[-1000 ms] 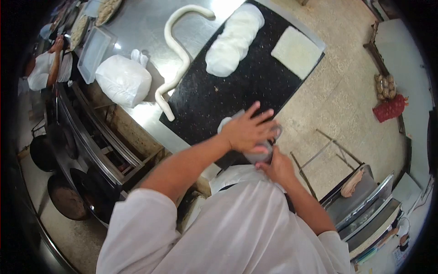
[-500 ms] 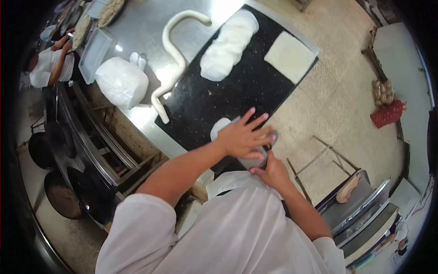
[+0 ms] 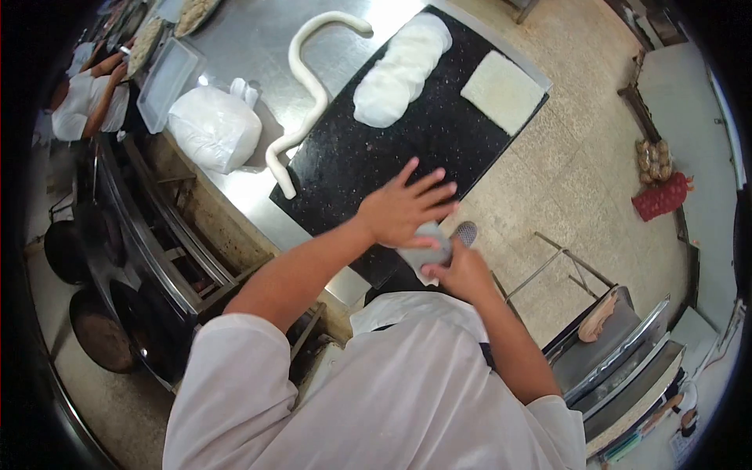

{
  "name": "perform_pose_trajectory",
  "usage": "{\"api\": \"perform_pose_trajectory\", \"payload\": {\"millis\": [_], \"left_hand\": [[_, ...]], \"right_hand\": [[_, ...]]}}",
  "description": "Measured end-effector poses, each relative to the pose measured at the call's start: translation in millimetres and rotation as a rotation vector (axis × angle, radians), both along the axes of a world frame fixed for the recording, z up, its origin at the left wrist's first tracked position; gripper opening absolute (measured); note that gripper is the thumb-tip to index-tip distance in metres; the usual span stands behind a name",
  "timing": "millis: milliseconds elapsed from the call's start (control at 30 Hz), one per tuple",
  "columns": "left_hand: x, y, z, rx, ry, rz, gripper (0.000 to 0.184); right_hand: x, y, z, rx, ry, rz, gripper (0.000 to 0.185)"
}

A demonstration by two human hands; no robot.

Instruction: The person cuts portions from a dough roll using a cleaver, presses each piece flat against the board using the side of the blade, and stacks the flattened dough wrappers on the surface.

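Note:
My left hand lies spread over the near part of the black board, palm down, partly over a flat grey blade-like tool. The fingers of my right hand are closed around the near end of this tool; its handle is hidden. A bit of white dough shows at the tool's near edge. Farther up the board lies an overlapping row of thin round dough wrappers. A long, curving dough rope runs from the metal table onto the board's left edge.
A folded white cloth lies at the board's far right corner. On the metal table are a white plastic bag and a clear tub. Dark pans stand left. Another person works at far left. A stand with trays is right.
My left hand has shifted slightly left and up. The tool has turned or moved with my right hand, and a round white piece seen left of it earlier no longer shows.

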State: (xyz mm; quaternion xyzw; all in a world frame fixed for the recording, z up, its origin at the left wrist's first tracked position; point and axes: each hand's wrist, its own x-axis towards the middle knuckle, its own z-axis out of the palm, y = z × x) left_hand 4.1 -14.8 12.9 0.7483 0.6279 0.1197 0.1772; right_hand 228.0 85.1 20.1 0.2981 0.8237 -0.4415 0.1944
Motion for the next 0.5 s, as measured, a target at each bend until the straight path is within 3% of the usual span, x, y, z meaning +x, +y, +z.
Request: {"api": "perform_pose_trajectory", "payload": {"millis": [67,167,300,367,400,433,500], "left_hand": [[-10.2,35.7,0.9,0.099,0.196,0.013,0.077],[-28.2,72.4,-13.0,0.320,0.143,0.075,0.079],[-31.5,76.0,16.0,0.491,0.217,0.222,0.078],[-28.8,59.8,40.3,0.057,-0.039,0.500,0.078],[-25.3,47.5,47.8,-0.103,-0.087,0.596,0.071],[-23.1,34.1,43.1,-0.099,-0.095,0.607,0.071],[-21.7,11.8,27.2,-0.605,-0.388,0.385,0.067]], "right_hand": [[-9.1,21.4,-4.4,0.133,-0.019,-0.058,0.062],[-45.1,59.9,27.9,0.147,-0.060,-0.065,0.061],[-33.0,40.8,35.4,0.321,0.064,-0.097,0.056],[-2.4,6.0,22.6,0.276,0.086,-0.245,0.054],[20.4,-13.9,20.6,0.237,0.094,-0.192,0.056],[46.5,-32.4,19.9,0.190,0.057,-0.192,0.056],[82.0,-55.7,41.4,0.179,-0.047,-0.159,0.054]]}}
